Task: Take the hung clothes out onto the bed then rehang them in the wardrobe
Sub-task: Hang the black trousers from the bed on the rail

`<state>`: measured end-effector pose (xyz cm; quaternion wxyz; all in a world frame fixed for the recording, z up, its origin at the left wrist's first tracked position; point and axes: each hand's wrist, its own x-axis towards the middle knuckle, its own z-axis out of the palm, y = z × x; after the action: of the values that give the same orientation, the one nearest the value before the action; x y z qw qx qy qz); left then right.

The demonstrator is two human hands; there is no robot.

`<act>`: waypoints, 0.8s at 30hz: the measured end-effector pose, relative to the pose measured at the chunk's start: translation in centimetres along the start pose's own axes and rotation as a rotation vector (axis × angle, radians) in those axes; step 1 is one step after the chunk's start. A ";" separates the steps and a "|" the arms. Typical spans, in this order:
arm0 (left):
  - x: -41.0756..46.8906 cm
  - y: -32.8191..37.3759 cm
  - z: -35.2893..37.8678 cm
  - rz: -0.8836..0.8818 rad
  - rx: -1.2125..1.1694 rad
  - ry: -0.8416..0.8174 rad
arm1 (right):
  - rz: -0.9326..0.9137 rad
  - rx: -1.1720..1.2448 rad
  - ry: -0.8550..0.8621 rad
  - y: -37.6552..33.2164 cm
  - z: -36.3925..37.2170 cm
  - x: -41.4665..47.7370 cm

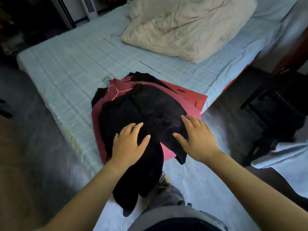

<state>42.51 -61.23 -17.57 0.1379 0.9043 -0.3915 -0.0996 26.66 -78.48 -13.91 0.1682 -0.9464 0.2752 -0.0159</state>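
Both hands flat on clothes pile at bed's near corner.
Left hand and right hand, fingers spread, press the black garment topping red clothes; pink hanger on pile; bed; pillow at far side.

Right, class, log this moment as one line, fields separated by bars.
phase: clothes on bed | left hand: flat on black garment | right hand: flat on black garment | under: maroon garment | rehang: pending
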 end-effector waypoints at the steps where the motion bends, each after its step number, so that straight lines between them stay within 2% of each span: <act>1: 2.2 -0.6 -0.2 -0.021 -0.009 -0.002 | -0.013 -0.001 -0.005 0.1 -0.4 2.4; 8: 14.0 -5.3 -1.9 -0.191 0.011 0.013 | -0.160 -0.019 -0.086 0.1 -0.5 17.5; 15: 18.0 -10.1 -1.0 -0.427 -0.025 0.020 | -0.360 -0.029 -0.245 -0.6 3.3 30.1; 18: 19.7 -11.0 -0.8 -0.505 -0.062 0.084 | -0.455 -0.056 -0.327 -1.2 5.4 35.6; 24: 23.8 -13.3 0.4 -0.658 -0.095 0.096 | -0.529 -0.120 -0.501 -1.7 9.8 45.1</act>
<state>67.51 -70.10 -24.03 0.1586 0.9785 -0.0664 -0.1141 66.93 -97.86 -25.41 0.1647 -0.9675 -0.0284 0.1897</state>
